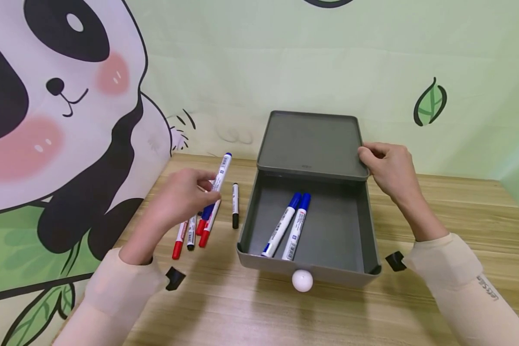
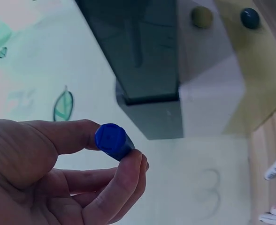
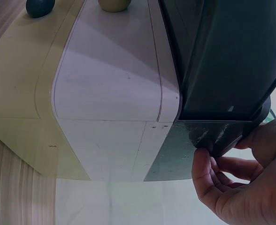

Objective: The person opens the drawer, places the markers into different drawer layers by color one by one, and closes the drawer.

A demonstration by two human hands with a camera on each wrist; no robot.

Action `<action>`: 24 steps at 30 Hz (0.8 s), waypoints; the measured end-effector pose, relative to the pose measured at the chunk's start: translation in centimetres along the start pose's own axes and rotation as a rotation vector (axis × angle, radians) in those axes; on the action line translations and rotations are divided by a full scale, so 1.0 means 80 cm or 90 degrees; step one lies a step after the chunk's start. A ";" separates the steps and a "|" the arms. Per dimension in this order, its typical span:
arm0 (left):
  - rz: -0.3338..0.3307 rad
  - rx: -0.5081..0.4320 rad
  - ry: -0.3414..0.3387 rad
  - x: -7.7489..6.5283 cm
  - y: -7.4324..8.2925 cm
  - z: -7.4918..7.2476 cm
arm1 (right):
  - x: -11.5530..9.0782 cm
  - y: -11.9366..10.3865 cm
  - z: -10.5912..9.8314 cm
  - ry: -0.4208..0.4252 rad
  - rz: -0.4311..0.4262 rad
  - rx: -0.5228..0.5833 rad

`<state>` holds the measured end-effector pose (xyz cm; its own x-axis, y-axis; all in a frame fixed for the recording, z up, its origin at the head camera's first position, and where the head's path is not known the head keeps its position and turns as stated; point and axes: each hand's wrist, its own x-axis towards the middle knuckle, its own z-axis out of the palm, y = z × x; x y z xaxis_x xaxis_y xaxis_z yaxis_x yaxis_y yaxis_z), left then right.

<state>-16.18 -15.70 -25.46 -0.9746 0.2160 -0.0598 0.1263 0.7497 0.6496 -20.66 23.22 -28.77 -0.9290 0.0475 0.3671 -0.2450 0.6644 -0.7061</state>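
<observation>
In the head view my left hand (image 1: 179,194) pinches a whiteboard marker (image 1: 220,175) between thumb and fingers, left of the drawer and over the loose markers. The left wrist view shows its blue cap (image 2: 112,139) end-on at the fingertips. My right hand (image 1: 391,168) grips the right edge of the dark grey cabinet top (image 1: 311,139); in the right wrist view the fingers (image 3: 203,168) curl at its back corner. The grey drawer (image 1: 337,235) is pulled out. Two blue-capped markers (image 1: 281,230) lie side by side in its left half.
Several red and black markers (image 1: 191,233) lie on the wooden table (image 1: 225,307) left of the drawer, with one black marker (image 1: 235,206) apart. A white knob (image 1: 302,280) juts from the drawer front. White (image 3: 114,70) and yellow (image 3: 20,89) drawer units stand beneath the grey one.
</observation>
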 end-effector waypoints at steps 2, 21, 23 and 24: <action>0.011 0.013 0.004 -0.004 0.006 -0.004 | 0.000 0.000 0.000 -0.001 0.000 0.000; 0.071 0.033 0.022 -0.026 0.054 -0.017 | 0.001 0.000 0.000 0.002 -0.001 0.001; 0.071 0.040 0.016 -0.027 0.061 -0.016 | 0.000 0.000 0.000 0.003 -0.002 -0.001; 0.071 0.038 0.009 -0.028 0.065 -0.016 | 0.000 -0.001 0.000 0.003 -0.002 -0.002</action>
<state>-13.58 -13.10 -21.02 -0.9563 0.2914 0.0216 0.2446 0.7577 0.6051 -20.65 23.20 -28.73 -0.9269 0.0491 0.3722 -0.2470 0.6670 -0.7030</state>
